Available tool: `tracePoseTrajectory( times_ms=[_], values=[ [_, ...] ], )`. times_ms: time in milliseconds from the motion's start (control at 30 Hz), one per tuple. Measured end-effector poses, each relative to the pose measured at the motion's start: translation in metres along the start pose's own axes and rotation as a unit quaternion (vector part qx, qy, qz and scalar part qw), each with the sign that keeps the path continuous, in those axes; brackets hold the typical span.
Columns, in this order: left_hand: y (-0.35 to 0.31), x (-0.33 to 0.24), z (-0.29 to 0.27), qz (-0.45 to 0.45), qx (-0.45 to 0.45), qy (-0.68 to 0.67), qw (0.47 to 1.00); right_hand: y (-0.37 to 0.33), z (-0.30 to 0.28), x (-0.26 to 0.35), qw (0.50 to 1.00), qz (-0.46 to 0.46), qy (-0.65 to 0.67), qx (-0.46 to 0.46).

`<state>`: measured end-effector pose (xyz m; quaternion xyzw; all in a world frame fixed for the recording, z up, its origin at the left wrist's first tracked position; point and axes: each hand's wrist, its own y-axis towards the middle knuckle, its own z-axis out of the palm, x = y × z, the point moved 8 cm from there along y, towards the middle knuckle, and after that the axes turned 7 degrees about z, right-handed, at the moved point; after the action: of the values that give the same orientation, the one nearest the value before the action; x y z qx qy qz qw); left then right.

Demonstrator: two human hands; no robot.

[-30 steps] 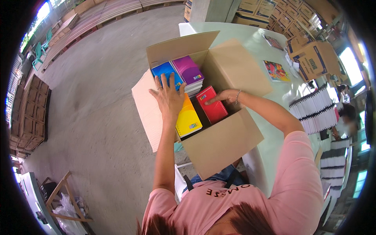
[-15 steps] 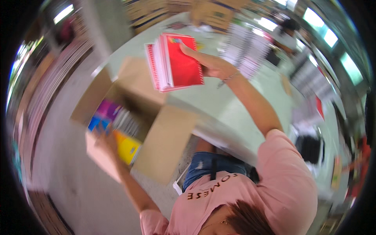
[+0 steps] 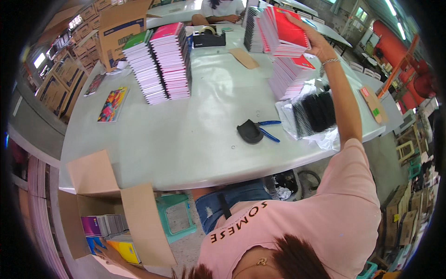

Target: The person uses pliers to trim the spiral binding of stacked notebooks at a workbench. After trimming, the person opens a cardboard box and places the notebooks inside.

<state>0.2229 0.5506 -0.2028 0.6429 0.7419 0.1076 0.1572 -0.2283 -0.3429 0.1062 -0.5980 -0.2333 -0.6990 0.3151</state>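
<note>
At the far right of the table my right hand (image 3: 317,43) is closed on a bundle of red spiral notebooks (image 3: 289,33), thumb on the top cover. The bundle is over or against a shorter stack of red-covered notebooks (image 3: 289,78); I cannot tell whether they touch. My left hand (image 3: 108,254) reaches into an open cardboard box (image 3: 147,223) at the lower left, its fingers spread over the notebooks there. Purple notebooks (image 3: 92,226), blue notebooks (image 3: 94,242) and yellow notebooks (image 3: 127,251) show inside the box.
Two tall notebook stacks, green-topped (image 3: 144,69) and red-topped (image 3: 171,60), stand at the table's back left. Blue-handled pliers (image 3: 268,131), a tape dispenser (image 3: 209,38) and black spiral coils (image 3: 313,114) lie on the table. Across it sits another person (image 3: 222,10). A green stool (image 3: 177,218) stands beside the box.
My right hand has carried the red notebooks from near the box to the far right. The view has swung right. My left hand stays on the notebooks in the box.
</note>
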Motion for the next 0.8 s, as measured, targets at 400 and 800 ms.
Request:
tracePoseTrajectory(
  times_ms=[400, 800],
  values=[
    [0.016, 0.021, 0.022, 0.009, -0.002, -0.024, 1.000, 0.007, -0.151, -0.025, 0.987, 0.131, -0.061, -0.075],
    [0.017, 0.023, 0.019, 0.007, 0.008, -0.012, 1.000, 0.017, -0.172, -0.036, 0.956, 0.212, -0.188, -0.079]
  ],
)
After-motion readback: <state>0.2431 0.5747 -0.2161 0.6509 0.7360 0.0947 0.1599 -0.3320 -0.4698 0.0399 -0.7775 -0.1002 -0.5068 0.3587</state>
